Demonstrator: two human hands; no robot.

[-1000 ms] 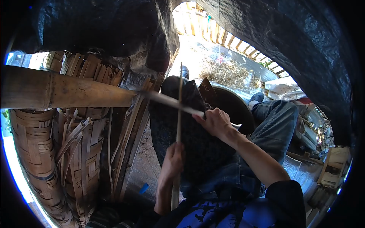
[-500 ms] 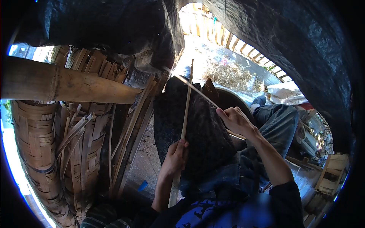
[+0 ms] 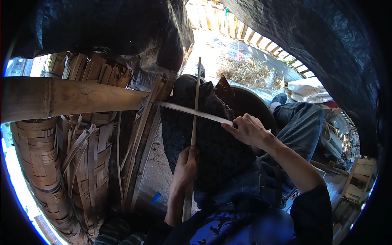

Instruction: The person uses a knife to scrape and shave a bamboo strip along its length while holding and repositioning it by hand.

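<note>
Skidding toward six o'clock risks cuts.
Gripped: long grey metal blade (image 3: pixel 179 108) by right hand (image 3: pixel 250 131), pale bamboo strip (image 3: pixel 197 87) by left hand (image 3: pixel 185 166).

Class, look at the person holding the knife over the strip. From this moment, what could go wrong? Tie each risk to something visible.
1. The knife in the right hand crosses the strip beyond the left hand; a slip towards the body could cut those fingers.
2. Dark cloth lies below the blade, so a downward slip might slice it.
3. The tip might catch the slats, though depth is hard to judge.
</note>
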